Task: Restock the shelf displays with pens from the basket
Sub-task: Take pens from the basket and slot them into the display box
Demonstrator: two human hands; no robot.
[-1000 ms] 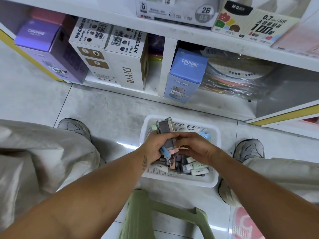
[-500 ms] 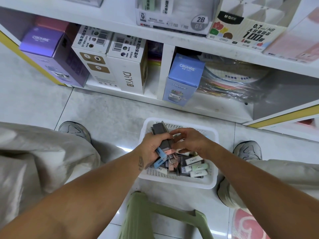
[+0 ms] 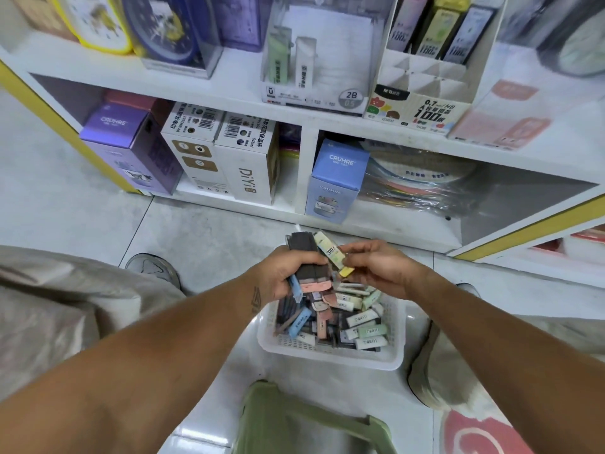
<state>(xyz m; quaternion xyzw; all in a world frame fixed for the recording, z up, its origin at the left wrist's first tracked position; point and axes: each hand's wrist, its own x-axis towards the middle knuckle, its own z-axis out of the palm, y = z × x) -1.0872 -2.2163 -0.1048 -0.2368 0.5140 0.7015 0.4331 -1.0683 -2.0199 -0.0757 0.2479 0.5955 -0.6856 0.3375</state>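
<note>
A white perforated basket (image 3: 330, 355) on the floor holds several small flat packs in blue, pink, green and dark colours. My left hand (image 3: 284, 273) grips a bundle of dark packs (image 3: 306, 257) with pink and blue ends, lifted above the basket's far edge. My right hand (image 3: 379, 267) pinches a pale yellow pack (image 3: 329, 252) that leans against the bundle. On the shelf above stands a cardboard display (image 3: 422, 90) with several empty slots and a few upright packs at its back.
A clear display box (image 3: 324, 60) with two packs sits left of the cardboard one. Boxes fill the lower shelf (image 3: 242, 162). A green stool (image 3: 307, 421) is at my knees, and my shoes flank the basket.
Both hands have risen above the basket with the bundle. My right hand now holds a yellow pack against it. My view has tilted up, showing more of the upper shelf.
</note>
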